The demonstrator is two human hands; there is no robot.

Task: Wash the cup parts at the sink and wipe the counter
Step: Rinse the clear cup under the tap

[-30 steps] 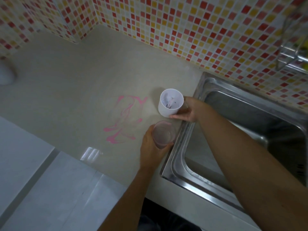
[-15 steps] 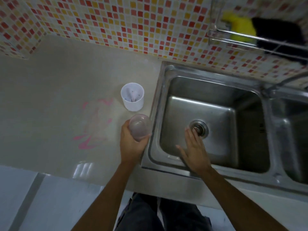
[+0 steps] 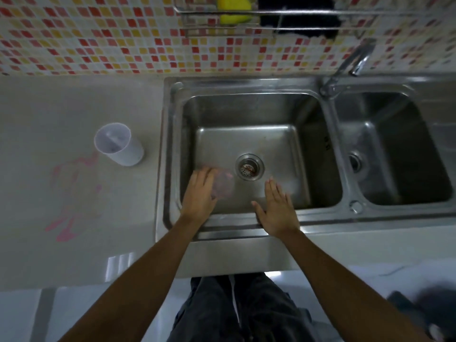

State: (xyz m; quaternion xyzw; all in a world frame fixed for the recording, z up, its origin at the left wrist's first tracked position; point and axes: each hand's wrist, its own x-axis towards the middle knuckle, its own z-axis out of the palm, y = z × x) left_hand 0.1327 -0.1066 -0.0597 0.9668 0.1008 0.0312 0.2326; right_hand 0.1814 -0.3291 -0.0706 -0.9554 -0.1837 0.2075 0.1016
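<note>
My left hand (image 3: 199, 193) holds a clear pink-tinted cup (image 3: 223, 185) over the left basin of the steel sink (image 3: 170, 124), just left of the drain (image 3: 249, 167). The cup is blurred by motion. My right hand (image 3: 277, 208) hovers flat and open over the basin's front edge, holding nothing. A white cup part (image 3: 118, 144) stands upright on the beige counter (image 3: 61, 119), left of the sink. Pink smears (image 3: 71, 191) mark the counter in front of the white part.
A tap (image 3: 350, 65) rises between the two basins, its spout toward the right basin (image 3: 394, 149). A wire rack (image 3: 271, 21) on the tiled wall holds a yellow sponge (image 3: 233, 9) and a dark cloth (image 3: 298, 21). My legs show below the counter's edge.
My left hand carried the pink cup from the counter's edge into the left basin. My right hand let go of the white part, then moved over the sink. The view swung right.
</note>
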